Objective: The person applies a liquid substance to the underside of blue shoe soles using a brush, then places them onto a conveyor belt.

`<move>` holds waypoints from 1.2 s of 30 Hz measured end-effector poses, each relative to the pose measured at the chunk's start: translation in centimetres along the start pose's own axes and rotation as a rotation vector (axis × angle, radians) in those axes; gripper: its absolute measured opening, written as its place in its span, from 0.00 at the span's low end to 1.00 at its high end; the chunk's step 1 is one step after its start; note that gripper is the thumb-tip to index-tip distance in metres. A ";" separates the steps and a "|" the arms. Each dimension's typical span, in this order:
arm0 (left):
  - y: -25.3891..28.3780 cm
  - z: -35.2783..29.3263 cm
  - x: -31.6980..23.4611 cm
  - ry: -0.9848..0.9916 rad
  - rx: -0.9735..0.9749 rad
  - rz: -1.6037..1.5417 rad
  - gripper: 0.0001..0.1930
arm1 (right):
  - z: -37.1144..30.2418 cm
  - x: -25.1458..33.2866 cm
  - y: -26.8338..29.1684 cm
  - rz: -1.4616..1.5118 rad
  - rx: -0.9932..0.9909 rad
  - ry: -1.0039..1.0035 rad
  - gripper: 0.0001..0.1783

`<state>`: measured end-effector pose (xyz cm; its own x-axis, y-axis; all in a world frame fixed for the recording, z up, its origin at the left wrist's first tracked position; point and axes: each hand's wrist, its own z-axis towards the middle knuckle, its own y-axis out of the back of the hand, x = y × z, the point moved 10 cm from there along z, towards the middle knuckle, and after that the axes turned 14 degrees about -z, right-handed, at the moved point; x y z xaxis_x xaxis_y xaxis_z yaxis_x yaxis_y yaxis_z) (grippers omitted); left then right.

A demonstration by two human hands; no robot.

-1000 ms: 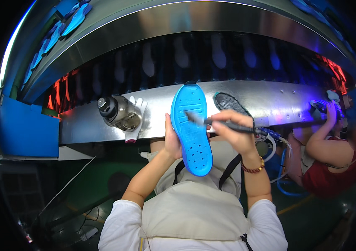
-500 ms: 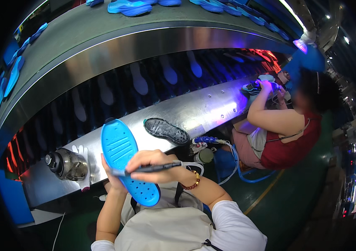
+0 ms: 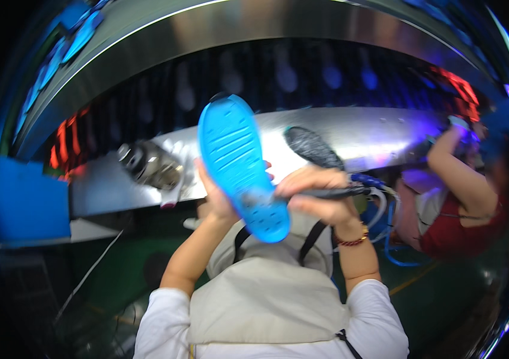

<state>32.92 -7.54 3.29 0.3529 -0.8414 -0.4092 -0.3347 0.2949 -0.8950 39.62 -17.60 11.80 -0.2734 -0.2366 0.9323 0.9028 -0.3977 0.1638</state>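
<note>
From the head view, the left hand [image 3: 217,197] grips a bright blue shoe sole [image 3: 239,161] from behind, fingers curled around its edge near the heel. The sole is smooth, glossy rubber or plastic, long and rounded at both ends, with shallow ribbed grooves across its broad front part. It stands tilted, toe up and leaning slightly left, heel down just above the person's pale grey apron [image 3: 266,299].

The right hand [image 3: 317,194] is closed around a slim dark pen-like tool [image 3: 326,193], held level, with its tip pressed against the heel end of the sole. A beaded bracelet [image 3: 353,240] circles that wrist. Cables and a blue hose [image 3: 389,230] trail off to the right of this hand.

Just above the right hand lies a dark, speckled, rough-looking sole [image 3: 313,147] on a long curved shelf of brushed shiny metal [image 3: 380,134]. To the left of the left hand a stubby cylindrical metal motor [image 3: 149,164] rests on the same shelf. Far to the right, a co-worker in a red top [image 3: 464,230] raises an arm to the shelf.

Compared with half a second ago, the blue sole has swung from low at the left to the middle, more upright, and the tool now touches its heel instead of crossing over its lower half. The co-worker appears farther right and lower.
</note>
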 end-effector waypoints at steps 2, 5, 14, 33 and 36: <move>-1.2 0.3 -0.4 -0.056 0.067 -0.009 0.50 | 0.0 0.2 -0.2 -0.231 0.003 0.065 0.10; -1.4 -0.2 -2.8 -0.140 0.107 0.012 0.50 | -0.3 2.8 -2.9 -0.253 0.153 0.174 0.11; -2.2 0.2 -5.5 -0.285 0.134 -0.022 0.48 | -1.0 1.8 -2.8 -0.205 0.173 0.139 0.12; -2.1 -1.6 -1.0 0.109 0.272 -0.144 0.29 | -0.7 1.3 -2.8 0.022 0.232 -0.009 0.12; -2.9 -2.1 -0.2 0.295 0.372 0.030 0.29 | -0.3 0.8 -2.0 0.002 0.219 -0.084 0.12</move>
<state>31.93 -9.17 6.35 0.0668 -0.9067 -0.4163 0.0140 0.4181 -0.9083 37.55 -17.26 12.11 -0.2509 -0.1595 0.9548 0.9563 -0.1935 0.2190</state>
